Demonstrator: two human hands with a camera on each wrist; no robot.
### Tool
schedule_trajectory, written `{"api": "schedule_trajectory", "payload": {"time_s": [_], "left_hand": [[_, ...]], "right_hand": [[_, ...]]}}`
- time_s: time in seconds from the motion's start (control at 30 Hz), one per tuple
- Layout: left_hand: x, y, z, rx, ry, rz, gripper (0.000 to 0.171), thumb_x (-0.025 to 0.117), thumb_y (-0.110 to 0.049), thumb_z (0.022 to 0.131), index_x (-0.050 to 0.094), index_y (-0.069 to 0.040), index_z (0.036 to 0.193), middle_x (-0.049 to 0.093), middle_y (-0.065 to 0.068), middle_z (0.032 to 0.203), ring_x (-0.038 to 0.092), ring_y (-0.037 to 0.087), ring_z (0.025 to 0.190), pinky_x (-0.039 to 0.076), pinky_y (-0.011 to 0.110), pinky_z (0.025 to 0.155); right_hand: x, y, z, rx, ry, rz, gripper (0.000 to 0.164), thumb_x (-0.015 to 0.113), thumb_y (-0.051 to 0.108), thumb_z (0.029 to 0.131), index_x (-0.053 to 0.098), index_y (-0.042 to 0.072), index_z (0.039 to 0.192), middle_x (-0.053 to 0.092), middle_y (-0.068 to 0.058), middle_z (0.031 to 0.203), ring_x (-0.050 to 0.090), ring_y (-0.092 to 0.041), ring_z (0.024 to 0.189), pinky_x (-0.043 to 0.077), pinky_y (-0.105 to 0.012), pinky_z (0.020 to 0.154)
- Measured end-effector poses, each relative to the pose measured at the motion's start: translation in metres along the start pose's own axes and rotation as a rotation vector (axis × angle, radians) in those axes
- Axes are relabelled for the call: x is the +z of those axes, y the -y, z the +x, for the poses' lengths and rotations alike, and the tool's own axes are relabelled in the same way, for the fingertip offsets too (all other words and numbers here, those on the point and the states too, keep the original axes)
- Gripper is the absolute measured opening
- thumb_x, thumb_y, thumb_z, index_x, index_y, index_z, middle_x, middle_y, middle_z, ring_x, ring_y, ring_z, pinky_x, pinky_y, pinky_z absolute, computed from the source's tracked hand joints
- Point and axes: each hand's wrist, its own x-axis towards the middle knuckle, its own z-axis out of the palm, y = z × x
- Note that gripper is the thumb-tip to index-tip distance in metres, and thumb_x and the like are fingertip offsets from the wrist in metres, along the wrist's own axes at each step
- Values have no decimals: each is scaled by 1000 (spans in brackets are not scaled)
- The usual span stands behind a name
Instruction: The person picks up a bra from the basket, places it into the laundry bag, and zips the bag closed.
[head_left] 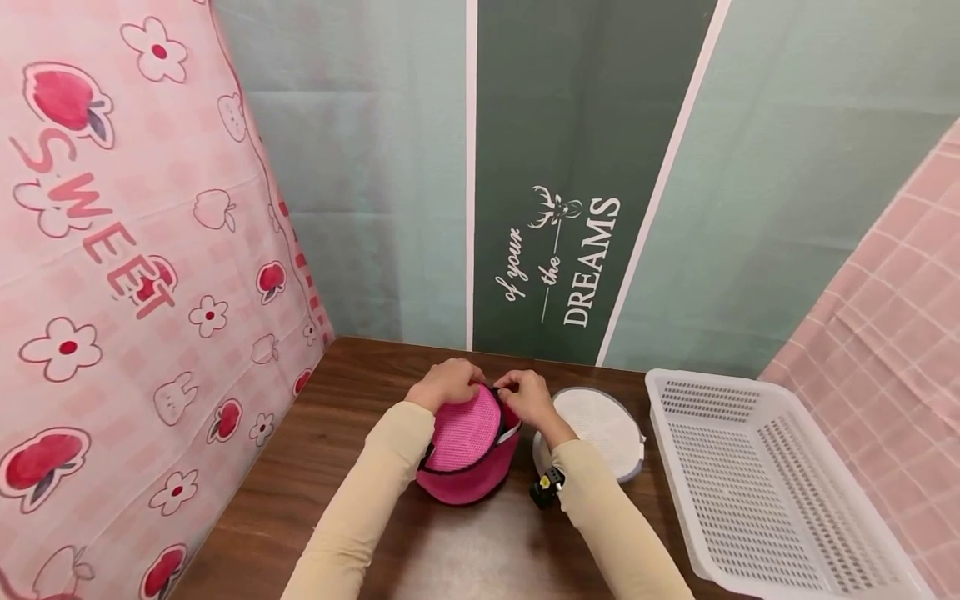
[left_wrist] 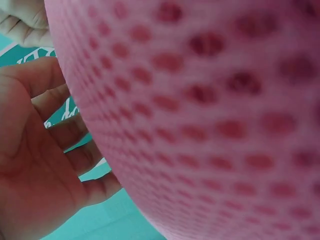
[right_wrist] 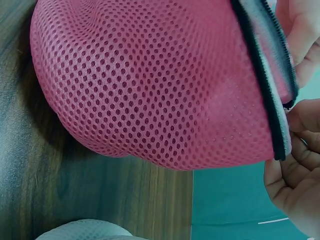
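A round pink mesh laundry bag with black edging and a zipper stands on the table, its lid flap partly apart from the rim. At the lid's far edge, my left hand holds the mesh with its fingers; in the left wrist view that hand reaches behind the pink mesh, which hides its fingertips. My right hand pinches the bag's zippered rim at the far right. The right wrist view has the right hand at the end of the black zipper edge.
Right of the bag, partly under my right forearm, lies a round white mesh bag with grey edging. A white perforated plastic basket stands farther right. Printed cloths hang behind and at both sides of the brown wooden table.
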Motion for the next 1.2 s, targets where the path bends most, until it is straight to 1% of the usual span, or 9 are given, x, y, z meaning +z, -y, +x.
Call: {"api": "schedule_trajectory", "payload": {"time_s": [0.1,0.2,0.33,0.47,0.8,0.93,1.03,1.1,1.2], "left_hand": [[0,0,1,27,-1,43,11,61,-11,86,69,-17,92,63,-1,88,56,18,84,46,39,72],[0,1,1,72,-10,73,10,61,-7,84,64,-16,84,58,-3,77,53,15,73,44,31,64],[0,3,1,93,-11,82,11,60,-5,83,62,-16,82,55,-5,71,50,14,69,41,28,60],[1,6,2,96,-4,50,11,59,-5,83,60,-16,82,54,-5,69,49,14,68,40,27,60],[6,16,1,51,33,-215,8,50,-7,84,52,-14,83,51,-1,76,47,16,75,36,28,65],[6,18,-2,7,69,-348,6,47,-9,86,52,-13,85,50,0,79,47,15,77,35,28,66],[5,19,-4,-19,81,-430,5,47,-11,87,52,-10,85,49,1,79,46,15,76,35,29,66],[5,20,-6,-40,78,-465,5,46,-11,87,51,-10,85,48,1,79,45,14,75,34,29,66],[6,25,-8,-95,47,-525,6,44,-10,86,49,-11,82,46,0,78,43,14,74,33,28,64]], "right_hand": [[2,0,1,-9,-4,-1,9,65,1,79,72,6,80,66,-2,77,55,-15,69,45,-31,63],[3,-1,1,-12,-5,-1,9,66,0,79,72,7,80,66,-2,76,54,-13,67,44,-29,61],[4,-2,1,-17,6,3,9,67,0,80,73,7,80,67,-2,76,55,-12,68,45,-29,62],[4,-1,1,-12,13,2,9,67,0,81,72,7,80,66,-1,75,55,-12,67,44,-29,62],[3,-2,2,-19,20,-9,12,66,-1,80,72,9,79,67,1,75,57,-11,66,45,-29,62],[2,-2,2,-21,43,-12,14,64,-1,82,72,10,81,66,2,76,54,-11,65,45,-29,61],[2,-3,2,-56,53,-35,14,63,-1,83,72,10,81,66,2,78,55,-11,68,46,-30,63],[1,-4,2,-84,54,-59,15,62,-1,83,71,10,81,66,3,78,55,-12,69,46,-31,65],[-2,-5,1,-104,55,-75,15,63,-2,82,70,10,79,64,3,75,54,-12,68,46,-31,64]]}}
